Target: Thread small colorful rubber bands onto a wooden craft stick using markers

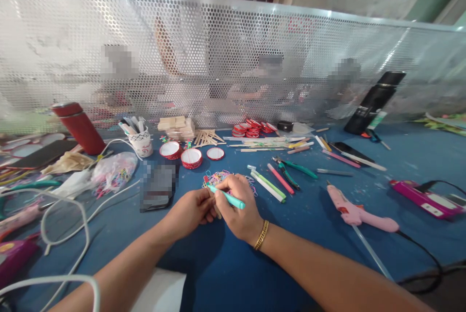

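Note:
My right hand (240, 210) is closed around a turquoise marker (235, 200), its tip pointing left and away from me. My left hand (192, 207) pinches a thin wooden craft stick (217, 211); a red patch shows near its far end, where the marker's tip meets or nearly meets it. Fingers cover most of the stick. Just beyond both hands lies a pile of small coloured loops (252, 184), partly hidden by them. Right of the pile are green and white markers (267, 186) and a pink marker (280, 178).
Green-handled pliers (300, 168) lie beyond the markers. To the right rests a pink glue gun (360, 212) with a cord. A dark phone (159, 188) and looping white cable (85, 215) are at left. Red-rimmed discs (191, 156), a marker cup (141, 143) and a perforated metal screen (218, 59) stand farther back.

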